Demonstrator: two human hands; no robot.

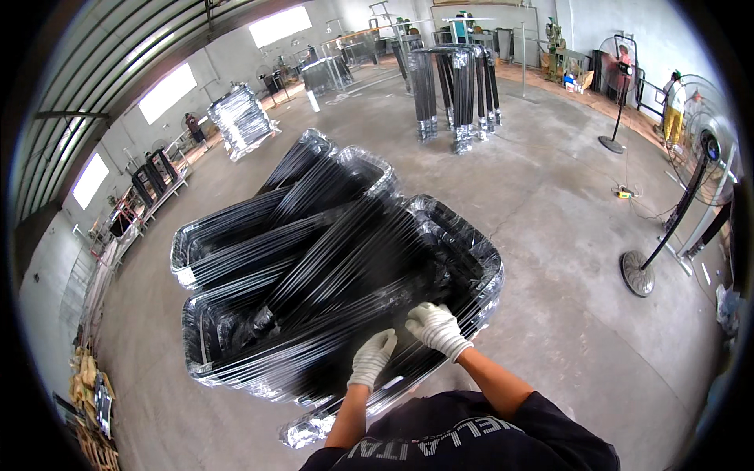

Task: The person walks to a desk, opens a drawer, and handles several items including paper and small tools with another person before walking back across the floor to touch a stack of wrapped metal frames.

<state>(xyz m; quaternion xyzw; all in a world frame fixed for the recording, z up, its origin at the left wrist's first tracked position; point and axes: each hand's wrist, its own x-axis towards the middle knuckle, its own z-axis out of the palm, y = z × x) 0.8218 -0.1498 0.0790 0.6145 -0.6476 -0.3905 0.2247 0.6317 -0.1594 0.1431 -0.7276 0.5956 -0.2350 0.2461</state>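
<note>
Under the gloved fingertips lies clear stretch film, pulled tight over a large bundle of black metal frames [338, 275]. The left hand [371, 357], in a white knit glove, rests on the near edge of the bundle with its fingers curled down onto the film; whether they pinch the film or only press on it cannot be told. Just beside it, the right hand [434, 327], gloved the same way, lies flat-knuckled on the wrap with its fingers bent and their tips on the film, and its grip is likewise unclear. The two hands are close together but not touching.

Beyond the fingers the bundle spreads away and to the left: several long, rounded-cornered black frames stacked at crossing angles, all bound together inside the shiny film, so nothing lies loose.

Farther off, past the bundle, a concrete floor [550, 220] runs out to more wrapped stacks, one leaning at the far left [242, 119] and a group standing upright in the middle distance [454, 90]. To the right of the hands stands a pedestal fan [675, 212] on a round base. People [674, 106] work near the far right wall.
</note>
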